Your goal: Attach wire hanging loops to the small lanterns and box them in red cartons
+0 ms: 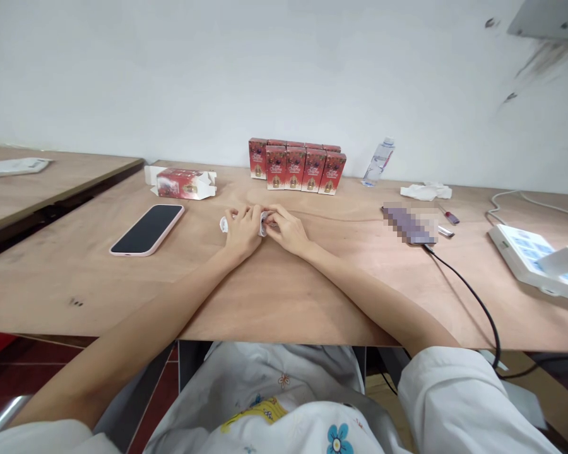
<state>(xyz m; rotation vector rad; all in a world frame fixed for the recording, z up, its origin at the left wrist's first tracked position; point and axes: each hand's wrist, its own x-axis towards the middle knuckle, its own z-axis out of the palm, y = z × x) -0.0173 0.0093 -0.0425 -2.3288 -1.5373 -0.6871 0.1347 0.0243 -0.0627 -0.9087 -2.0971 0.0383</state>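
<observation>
Both of my hands meet at the middle of the wooden table (274, 296). My left hand (243, 230) and my right hand (288, 229) are closed together on a small white object (264, 222); a bit of it pokes out at the left of my left hand. Most of it is hidden by my fingers and I cannot make out what it is. Behind my hands stands a row of several small red boxes (297, 166). One red box with open white flaps (182, 183) lies on its side at the back left.
A phone in a pink case (147, 229) lies screen-up to the left. A clear water bottle (378, 162), crumpled tissue (426, 191), a small red item (450, 217), a blurred dark device with a black cable (473, 296) and a white device (532, 258) are on the right.
</observation>
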